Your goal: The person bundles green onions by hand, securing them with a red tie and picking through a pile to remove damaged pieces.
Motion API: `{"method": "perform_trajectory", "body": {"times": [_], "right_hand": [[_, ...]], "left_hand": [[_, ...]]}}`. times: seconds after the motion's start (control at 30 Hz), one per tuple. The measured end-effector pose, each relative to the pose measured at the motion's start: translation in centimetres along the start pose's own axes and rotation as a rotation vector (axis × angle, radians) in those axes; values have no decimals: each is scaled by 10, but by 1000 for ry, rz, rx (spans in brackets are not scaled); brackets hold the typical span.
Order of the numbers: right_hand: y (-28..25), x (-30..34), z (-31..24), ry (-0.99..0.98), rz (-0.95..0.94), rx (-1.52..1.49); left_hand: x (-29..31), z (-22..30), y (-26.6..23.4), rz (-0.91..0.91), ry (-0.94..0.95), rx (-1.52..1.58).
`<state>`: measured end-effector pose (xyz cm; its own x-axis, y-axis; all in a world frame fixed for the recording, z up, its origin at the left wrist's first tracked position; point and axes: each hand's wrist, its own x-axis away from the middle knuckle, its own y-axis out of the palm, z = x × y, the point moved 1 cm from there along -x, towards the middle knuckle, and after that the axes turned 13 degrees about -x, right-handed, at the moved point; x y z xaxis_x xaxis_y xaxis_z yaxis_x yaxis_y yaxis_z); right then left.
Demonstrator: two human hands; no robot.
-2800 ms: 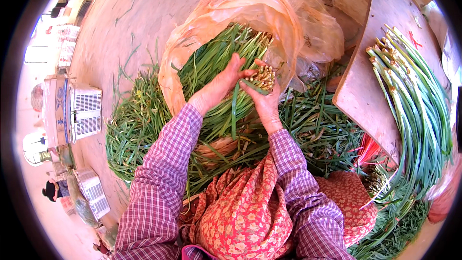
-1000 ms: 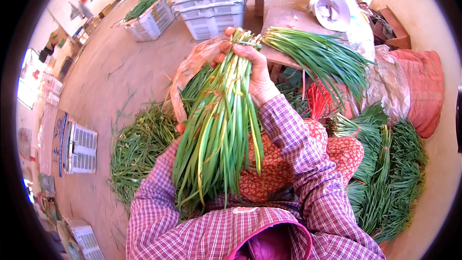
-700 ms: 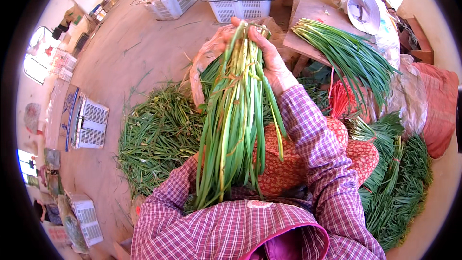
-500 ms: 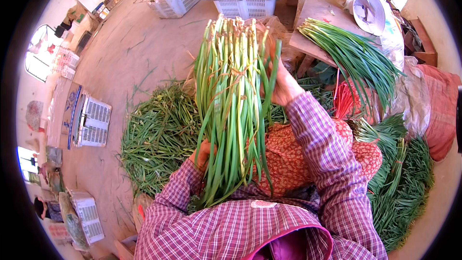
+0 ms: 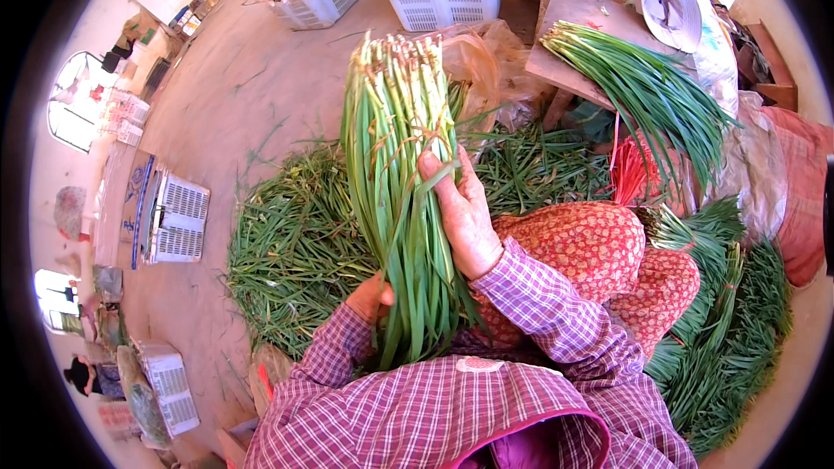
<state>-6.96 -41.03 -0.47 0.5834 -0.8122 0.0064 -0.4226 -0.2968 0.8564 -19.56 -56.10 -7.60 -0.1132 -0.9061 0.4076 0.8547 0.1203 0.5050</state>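
A thick bunch of garlic chives (image 5: 400, 148) stands upright before me, its pale cut ends at the top and flat green leaves hanging down toward my lap. My left hand (image 5: 368, 297) is closed around the leafy lower part from the left; leaves hide some of its fingers. Against the right side of the bunch, my right hand (image 5: 459, 213) presses a leaf under its thumb, its fingers partly behind the stalks. A few brownish, withered strands cling across the stems.
Loose leaves form a pile (image 5: 300, 247) on the floor. Another chive bunch (image 5: 643, 91) lies on a low wooden table (image 5: 565, 65), near a pale hat (image 5: 671, 9) and red ties (image 5: 632, 169). Tied bunches (image 5: 725, 339) lie at right. White crates (image 5: 443, 0) stand ahead.
My right hand has come down and inward from the upper right side of the bunch to its middle, bringing a leaf across the front. The bunch has shifted slightly left.
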Motion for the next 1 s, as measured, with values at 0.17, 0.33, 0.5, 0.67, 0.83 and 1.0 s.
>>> {"method": "perform_trajectory", "body": {"times": [0.17, 0.33, 0.5, 0.67, 0.83, 1.0], "right_hand": [[2, -9, -10, 6, -197, 252], [-12, -32, -56, 363, -201, 206], [-30, -45, -52, 401, -251, 228], [-15, -43, -27, -41, -346, 753], [-19, -41, -35, -26, -306, 1000], [-46, -52, -39, -259, -418, 1300]], "left_hand": [[-9, 5, 24, -101, 13, 40], [-1, 12, -39, -78, 72, -140], [0, 60, -21, 323, 86, -440], [-9, 67, -10, 330, 170, -518], [-3, 65, -20, 347, 99, -500], [0, 69, -29, 394, 38, -588]]}}
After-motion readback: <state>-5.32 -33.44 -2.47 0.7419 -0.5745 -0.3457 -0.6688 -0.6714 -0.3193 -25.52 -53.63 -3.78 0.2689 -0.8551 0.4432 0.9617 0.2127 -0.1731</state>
